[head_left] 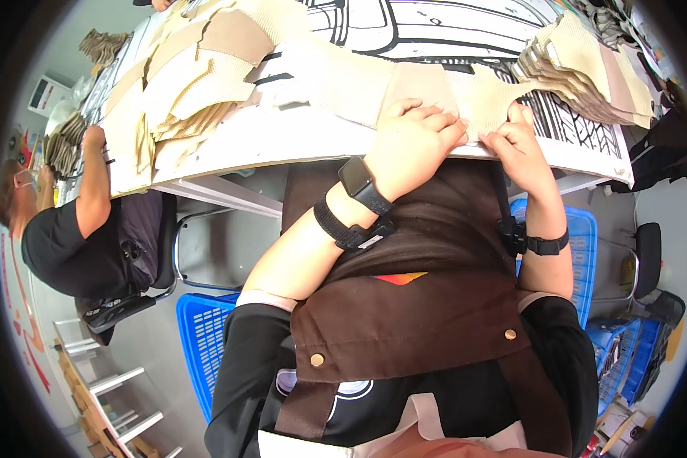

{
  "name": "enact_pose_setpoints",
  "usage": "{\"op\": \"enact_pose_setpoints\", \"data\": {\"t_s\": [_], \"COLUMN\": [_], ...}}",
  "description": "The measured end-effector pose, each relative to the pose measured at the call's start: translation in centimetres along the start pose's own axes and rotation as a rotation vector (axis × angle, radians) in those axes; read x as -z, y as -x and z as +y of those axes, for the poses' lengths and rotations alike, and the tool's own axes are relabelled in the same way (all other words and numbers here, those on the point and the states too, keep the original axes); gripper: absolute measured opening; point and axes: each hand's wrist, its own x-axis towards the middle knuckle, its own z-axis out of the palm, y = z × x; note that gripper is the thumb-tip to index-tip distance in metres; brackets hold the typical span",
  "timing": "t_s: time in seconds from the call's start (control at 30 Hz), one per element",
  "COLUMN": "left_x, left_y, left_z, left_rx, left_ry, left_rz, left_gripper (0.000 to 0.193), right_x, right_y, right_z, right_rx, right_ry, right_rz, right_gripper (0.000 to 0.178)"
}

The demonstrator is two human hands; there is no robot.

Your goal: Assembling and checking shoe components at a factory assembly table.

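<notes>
A two-tone fabric piece, cream and ribbed with a smooth beige panel, lies along the near edge of the white tabletop, between a left stack of cut fabric pieces and a right stack of similar pieces. The left hand (its wrist bears a smartwatch) rests on it palm down, fingers loosely bent; the right hand, fingers narrowly bunched, touches its near right edge. Whether either grips the cloth cannot be told.
</notes>
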Motion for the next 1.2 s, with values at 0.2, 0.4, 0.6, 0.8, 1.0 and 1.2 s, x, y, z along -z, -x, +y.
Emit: {"op": "enact_pose_setpoints", "data": {"t_s": [0.2,0.4,0.6,0.8,1.0,1.2], "left_x": [0.6,0.6,1.0,1.8,1.5,2.3], "left_y": [-0.3,-0.4,-0.5,-0.3,0.1,-0.2], "left_z": [0.5,-0.4,-1.2,-1.1,-1.8,-0.2], "left_rx": [-0.17,-0.044,-0.085,-0.039,-0.218,-0.121], "left_ry": [-0.183,0.023,0.189,0.45,0.242,0.222], "left_rz": [-0.086,-0.097,-0.127,-0.152,-0.224,-0.24], "left_gripper": [0.018,0.012,0.014,0.019,0.03,0.037], "right_x": [0.6,1.3,1.2,0.3,0.2,0.4], "right_y": [0.4,0.3,0.2,0.7,0.6,1.0], "right_z": [-0.2,-0.2,0.1,0.5,1.4,1.0], "right_rx": [0.151,0.13,0.184,0.032,-0.007,-0.019], "right_ry": [0.016,0.016,-0.042,-0.144,-0.142,-0.037], "right_rz": [-0.011,-0.071,-0.032,0.083,0.18,0.192], "right_gripper": [0.02,0.027,0.036,0.033,0.02,0.02]}}
